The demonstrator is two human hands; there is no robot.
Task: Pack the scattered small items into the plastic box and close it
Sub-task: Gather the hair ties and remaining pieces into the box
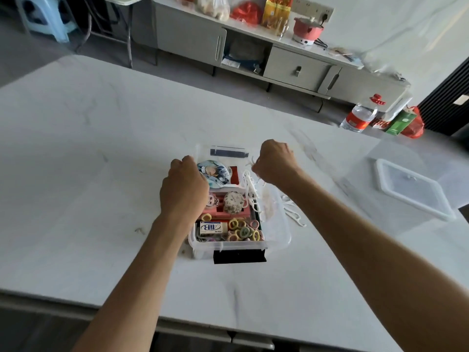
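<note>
Plastic box (281, 233) between hands: left hand (184, 189) curled, grip unclear; right hand (275, 162) pinching white picks (250, 185).

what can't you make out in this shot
Head view only:
1. Left hand: its back faces the camera, hiding its fingers, any grip, and the plastic box's left side.
2. White plastic pieces pinched by the right hand: blurred, kind unclear.
3. Box's lower layers: buried under hair ties and eraser.
4. Cabinet clutter: blurred, far.
</note>
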